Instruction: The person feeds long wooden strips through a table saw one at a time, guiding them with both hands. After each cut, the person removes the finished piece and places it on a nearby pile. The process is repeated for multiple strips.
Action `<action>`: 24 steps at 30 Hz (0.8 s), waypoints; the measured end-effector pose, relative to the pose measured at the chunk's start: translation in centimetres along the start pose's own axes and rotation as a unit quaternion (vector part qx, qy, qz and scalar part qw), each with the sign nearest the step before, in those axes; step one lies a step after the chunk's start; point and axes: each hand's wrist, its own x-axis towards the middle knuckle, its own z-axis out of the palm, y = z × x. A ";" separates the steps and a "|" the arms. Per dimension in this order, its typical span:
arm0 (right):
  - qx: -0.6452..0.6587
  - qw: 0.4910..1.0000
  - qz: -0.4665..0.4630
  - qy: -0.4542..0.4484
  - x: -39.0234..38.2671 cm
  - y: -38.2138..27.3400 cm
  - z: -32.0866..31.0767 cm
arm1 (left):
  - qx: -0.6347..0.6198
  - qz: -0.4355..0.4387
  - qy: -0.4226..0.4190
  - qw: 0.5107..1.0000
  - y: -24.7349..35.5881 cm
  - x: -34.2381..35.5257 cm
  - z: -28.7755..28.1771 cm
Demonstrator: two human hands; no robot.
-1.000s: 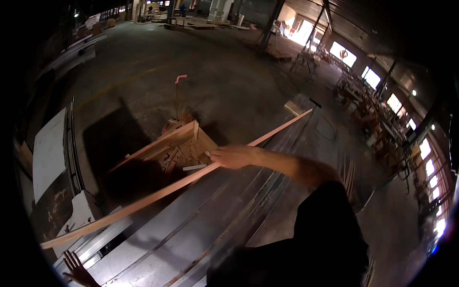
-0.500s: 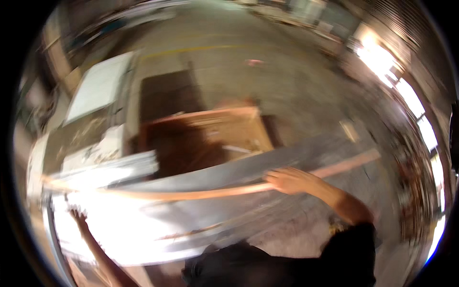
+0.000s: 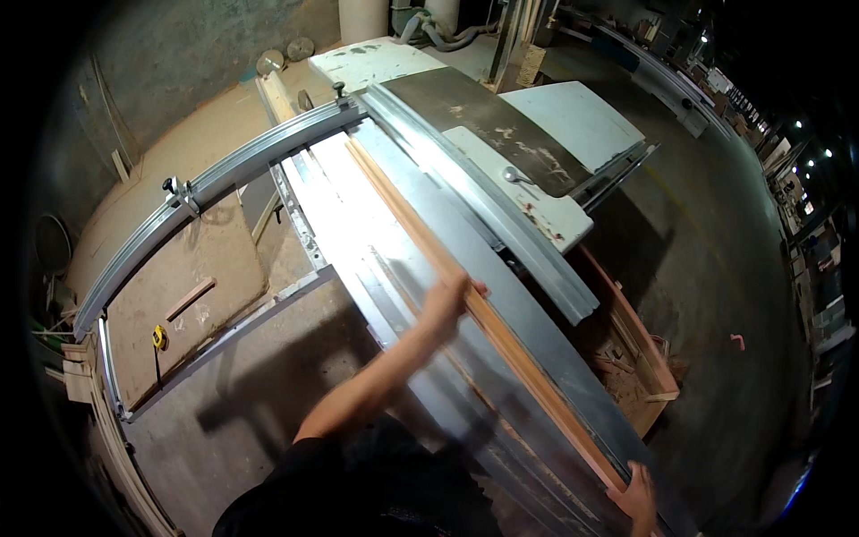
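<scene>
A long, narrow wooden strip lies lengthwise on the metal sliding table of a panel saw. My left hand is closed over the strip near its middle, with fingertips at its right edge. Farther down, towards the near end, my right hand grips the same strip from its right side. The strip's far end reaches the silver fence at the top of the table. Beyond my right hand, the strip's near end is partly hidden.
A metal rip fence runs along the right, beside white table panels. A crosscut fence curves across the left, above a side board bearing a yellow tape measure and a short wood offcut. An orange-edged wooden bin stands at right.
My view has swung to the left, towards the fences and wall. My left hand, off the strip and spread before, now holds it. My right hand remains on the strip.
</scene>
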 end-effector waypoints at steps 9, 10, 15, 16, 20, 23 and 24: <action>0.066 0.980 -0.069 0.173 2.7 -27.3 3.6 | 0.034 -0.095 -0.321 0.942 -7.2 -11.4 -1.5; 0.023 0.958 -0.122 0.258 1.9 -27.3 3.7 | 0.001 -0.101 -0.386 0.917 -5.9 -11.7 -2.5; 0.015 0.944 -0.049 0.326 -4.8 -25.2 2.5 | -0.031 -0.141 -0.320 0.936 7.4 -6.9 -9.8; 0.008 0.939 -0.036 0.342 -5.5 -24.4 2.5 | -0.128 -0.096 -0.302 0.940 10.1 -6.0 -10.9; -0.010 0.923 0.000 0.384 -7.5 -23.9 3.0 | -0.109 0.006 -0.332 0.937 17.5 -5.5 -12.8; -0.028 0.911 -0.003 0.412 -8.1 -24.6 3.2 | -0.039 0.041 -0.314 0.948 20.0 -6.3 -13.2; -0.034 0.905 -0.008 0.425 -8.2 -24.7 3.5 | -0.025 0.052 -0.305 0.951 20.2 -6.4 -13.3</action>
